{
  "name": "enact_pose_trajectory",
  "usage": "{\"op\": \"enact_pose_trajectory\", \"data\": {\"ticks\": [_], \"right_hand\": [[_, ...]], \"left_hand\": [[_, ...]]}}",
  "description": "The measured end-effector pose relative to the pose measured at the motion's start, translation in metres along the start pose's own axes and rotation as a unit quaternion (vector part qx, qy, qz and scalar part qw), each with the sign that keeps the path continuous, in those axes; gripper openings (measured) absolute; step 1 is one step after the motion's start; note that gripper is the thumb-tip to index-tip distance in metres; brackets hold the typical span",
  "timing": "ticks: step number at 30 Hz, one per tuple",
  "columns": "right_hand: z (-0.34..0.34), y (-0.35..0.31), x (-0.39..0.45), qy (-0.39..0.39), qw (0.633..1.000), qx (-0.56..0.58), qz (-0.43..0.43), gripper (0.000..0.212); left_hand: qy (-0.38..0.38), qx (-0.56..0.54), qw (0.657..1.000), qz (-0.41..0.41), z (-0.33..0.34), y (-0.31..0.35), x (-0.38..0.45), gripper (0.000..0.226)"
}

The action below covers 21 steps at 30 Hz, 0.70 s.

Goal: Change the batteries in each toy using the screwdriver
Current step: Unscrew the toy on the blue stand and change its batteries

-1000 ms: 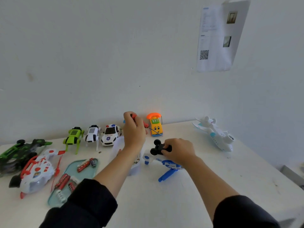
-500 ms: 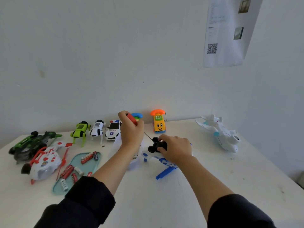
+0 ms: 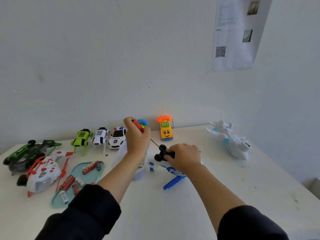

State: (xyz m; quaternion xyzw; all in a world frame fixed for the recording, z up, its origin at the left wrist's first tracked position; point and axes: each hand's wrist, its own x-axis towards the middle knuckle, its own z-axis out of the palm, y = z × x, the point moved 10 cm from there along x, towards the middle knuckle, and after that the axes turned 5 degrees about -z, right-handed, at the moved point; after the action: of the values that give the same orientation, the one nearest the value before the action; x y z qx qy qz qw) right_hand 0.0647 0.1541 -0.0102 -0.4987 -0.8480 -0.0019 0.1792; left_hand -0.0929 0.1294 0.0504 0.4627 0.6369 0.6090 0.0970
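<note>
On the white table (image 3: 225,196) a blue-and-white toy (image 3: 173,172) lies upside down under the right hand (image 3: 184,157), which grips its black wheels, while the left hand (image 3: 137,138), just beside it, clasps the red-handled screwdriver (image 3: 138,126), shaft slanting toward the wheels.

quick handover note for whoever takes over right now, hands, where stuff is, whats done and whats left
Left hand grips the red-handled screwdriver, its shaft angled down toward the blue and white toy.
Right hand holds that toy down on the table, fingers by its black wheels.
Loose batteries lie on the teal tray at the left.
Done: cannot tell from here whether any toy has been changed.
Left: this toy's screw and batteries, then the others as needed: white plane, yellow phone car, police car, two robot dogs, and the helicopter toys at far left.
</note>
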Motion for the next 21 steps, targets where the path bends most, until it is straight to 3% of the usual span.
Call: {"op": "enact_pose_trajectory", "data": {"ticks": [8,14,16,18,21], "right_hand": [[0.001,-0.003,-0.003,-0.002,1.000,-0.008,0.004,0.028],[0.000,0.000,-0.003,0.005,1.000,-0.007,0.013,0.028],[-0.001,0.001,-0.002,0.008,1.000,-0.007,0.017,0.028],[-0.001,0.002,0.000,0.002,1.000,-0.005,0.019,0.028],[-0.002,0.002,0.000,-0.006,1.000,-0.002,0.020,0.028]], "left_hand": [[-0.040,0.046,0.997,0.041,0.012,0.010,0.003,0.030],[-0.140,0.137,0.965,0.175,0.035,0.043,-0.007,0.015],[-0.147,0.200,0.943,0.220,0.040,0.053,-0.011,0.025],[-0.130,0.226,0.939,0.225,0.042,0.055,-0.005,0.033],[-0.131,0.174,0.954,0.203,0.046,0.055,0.004,0.023]]}}
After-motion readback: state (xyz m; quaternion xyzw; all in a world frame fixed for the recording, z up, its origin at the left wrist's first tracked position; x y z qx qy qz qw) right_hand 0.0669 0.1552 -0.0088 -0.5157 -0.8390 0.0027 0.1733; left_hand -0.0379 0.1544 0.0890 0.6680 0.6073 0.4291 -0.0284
